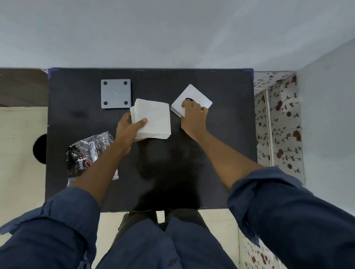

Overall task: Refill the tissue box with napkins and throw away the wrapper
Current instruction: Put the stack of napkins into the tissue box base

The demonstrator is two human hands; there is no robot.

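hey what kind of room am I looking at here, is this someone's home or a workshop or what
Most likely a room in a home, though that is a guess. A small dark table stands against a plain pale wall, a flower-patterned fabric or covering hangs at its right, and the floor is light. No tools or machines show.

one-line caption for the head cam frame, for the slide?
Left hand holds napkin stack, right hand grips white tissue box; empty wrapper on black table.

1. Wrapper [86, 155] on the worktop [223, 144]: white script lettering, looks like "Love", partly covered by the forearm.
2. White label on the wrapper: print too small to read.
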